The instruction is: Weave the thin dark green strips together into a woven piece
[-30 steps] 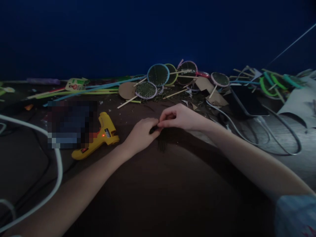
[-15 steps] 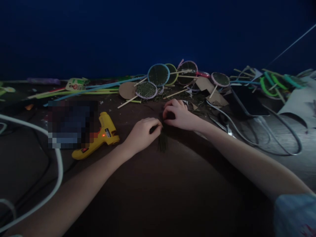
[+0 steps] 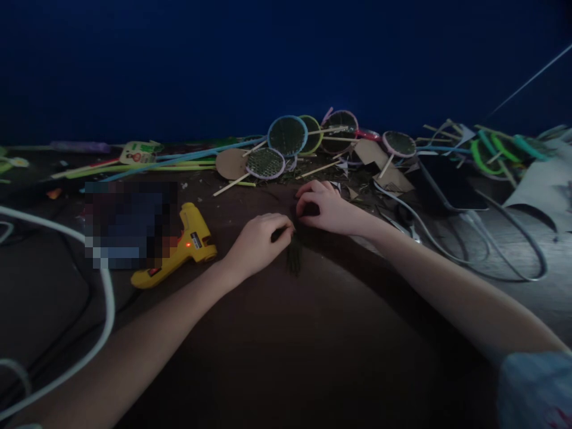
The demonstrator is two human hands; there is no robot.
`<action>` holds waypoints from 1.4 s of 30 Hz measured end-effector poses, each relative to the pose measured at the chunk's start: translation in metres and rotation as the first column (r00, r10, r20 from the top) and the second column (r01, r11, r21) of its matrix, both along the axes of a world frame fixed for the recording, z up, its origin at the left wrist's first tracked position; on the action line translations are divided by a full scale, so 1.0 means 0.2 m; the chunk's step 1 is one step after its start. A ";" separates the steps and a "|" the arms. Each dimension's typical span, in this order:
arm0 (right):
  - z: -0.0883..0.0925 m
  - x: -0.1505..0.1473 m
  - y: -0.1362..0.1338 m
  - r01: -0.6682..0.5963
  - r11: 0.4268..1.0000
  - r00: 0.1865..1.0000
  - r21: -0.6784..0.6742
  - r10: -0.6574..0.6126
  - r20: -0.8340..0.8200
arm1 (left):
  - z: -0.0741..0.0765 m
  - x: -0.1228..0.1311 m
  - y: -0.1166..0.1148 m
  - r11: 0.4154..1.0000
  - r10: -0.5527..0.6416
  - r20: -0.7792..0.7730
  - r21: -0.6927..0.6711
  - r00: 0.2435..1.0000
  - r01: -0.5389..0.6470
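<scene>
My left hand (image 3: 264,239) is closed in a pinch at the top of a small bunch of dark green strands (image 3: 294,257), possibly grass or pine needles. The strands' loose ends hang toward me over the dark brown table. Just to the right and slightly farther away, my right hand (image 3: 320,205) curls its thumb and fingers together. Whatever lies between those fingertips is too dark and small to make out. A narrow gap separates the two hands. Left of my left hand, a yellow glue gun (image 3: 196,235) lies on its side with a small orange light on.
Small round rackets with stick handles, including a blue-rimmed one (image 3: 287,136), pile up along the back among cardboard scraps (image 3: 372,154). A phone (image 3: 453,182) with cables lies right, near scissors (image 3: 409,233). A white cable (image 3: 108,298) loops left, beside a blurred-out object.
Almost nothing differs. The bunch of green strands has shifted very slightly under my left fingertips, and both hands keep nearly the same pose and place.
</scene>
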State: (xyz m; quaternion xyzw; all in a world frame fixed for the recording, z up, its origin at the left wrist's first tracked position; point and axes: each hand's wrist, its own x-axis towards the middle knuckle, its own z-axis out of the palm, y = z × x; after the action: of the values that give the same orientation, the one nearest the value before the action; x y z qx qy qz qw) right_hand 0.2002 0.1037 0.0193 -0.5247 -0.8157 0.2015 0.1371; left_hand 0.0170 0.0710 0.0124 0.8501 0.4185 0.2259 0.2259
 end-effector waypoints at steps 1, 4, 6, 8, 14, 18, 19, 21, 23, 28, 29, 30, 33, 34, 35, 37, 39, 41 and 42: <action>0.00 0.00 0.00 0.002 1.000 1.000 -0.002 -0.002 0.001 | 0.00 0.00 0.00 1.000 0.003 0.000 0.002 1.000 -0.003; 0.00 -0.01 -0.01 0.021 1.000 1.000 -0.003 -0.021 0.013 | 0.01 0.00 -0.01 1.000 0.008 -0.001 0.006 1.000 -0.008; 0.00 -0.02 -0.02 0.036 0.999 0.999 -0.005 -0.036 0.026 | 0.01 0.00 -0.01 1.000 0.006 0.001 0.003 1.000 -0.006; 0.00 -0.02 -0.02 0.043 0.999 0.998 -0.002 -0.043 0.034 | 0.01 0.00 -0.01 1.000 0.001 0.002 0.000 1.000 -0.001; 0.01 -0.04 -0.03 0.061 0.998 0.996 -0.010 -0.060 0.064 | 0.00 0.00 -0.01 1.000 0.004 0.004 0.000 1.000 -0.004; 0.02 -0.04 -0.04 0.060 0.998 0.996 -0.015 -0.059 0.064 | 0.00 0.00 -0.01 1.000 0.002 0.007 0.005 1.000 -0.002; 0.02 -0.04 -0.03 0.059 0.998 0.996 -0.015 -0.058 0.062 | 0.00 0.00 0.00 1.000 0.001 0.004 0.003 1.000 -0.001; 0.01 -0.03 -0.03 0.059 0.998 0.997 -0.016 -0.058 0.056 | 0.00 0.00 0.00 1.000 0.000 0.001 -0.001 1.000 0.000; 0.01 -0.02 -0.02 0.049 0.999 0.998 -0.011 -0.049 0.041 | 0.01 0.00 0.00 1.000 0.000 0.003 -0.006 1.000 0.000; 0.02 0.01 -0.01 -0.028 0.999 0.999 0.034 0.027 0.035 | 0.01 0.00 -0.01 1.000 0.007 0.004 -0.006 1.000 -0.007; 0.02 0.01 -0.02 -0.046 0.998 0.998 0.050 0.043 0.050 | 0.00 0.00 -0.01 1.000 0.005 0.007 -0.002 1.000 -0.005; 0.03 0.01 -0.02 -0.061 0.996 0.996 0.065 0.057 0.068 | 0.00 0.00 -0.01 1.000 0.001 0.011 0.002 1.000 -0.001; 0.04 0.02 -0.04 -0.105 0.991 0.988 0.081 0.095 0.119 | -0.01 0.00 0.00 1.000 -0.004 0.021 0.017 1.000 0.003; 0.04 0.02 -0.04 -0.114 0.990 0.986 0.081 0.103 0.128 | -0.01 0.00 0.00 1.000 -0.004 0.022 0.020 1.000 0.003; 0.04 0.02 -0.05 -0.120 0.989 0.985 0.081 0.109 0.131 | -0.01 0.00 0.00 1.000 -0.003 0.024 0.023 1.000 0.002; 0.04 0.01 -0.05 -0.129 0.989 0.985 0.076 0.119 0.128 | -0.01 0.00 0.00 1.000 -0.002 0.030 0.027 1.000 0.002; 0.04 0.01 -0.05 -0.130 0.989 0.986 0.073 0.121 0.118 | -0.01 0.00 0.00 1.000 0.000 0.038 0.030 0.999 -0.001; 0.05 0.00 -0.05 -0.138 0.987 0.986 0.086 0.128 0.105 | -0.01 0.00 0.00 1.000 0.008 0.038 0.028 0.999 -0.009; 0.05 0.00 -0.05 -0.144 0.985 0.986 0.097 0.135 0.095 | -0.01 0.00 0.00 1.000 0.012 0.033 0.023 0.999 -0.013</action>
State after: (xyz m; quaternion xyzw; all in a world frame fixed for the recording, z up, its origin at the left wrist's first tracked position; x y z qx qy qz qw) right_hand 0.1998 0.0931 0.0303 -0.4668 -0.8650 0.1447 0.1137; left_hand 0.0176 0.0706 0.0104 0.8463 0.4175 0.2459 0.2213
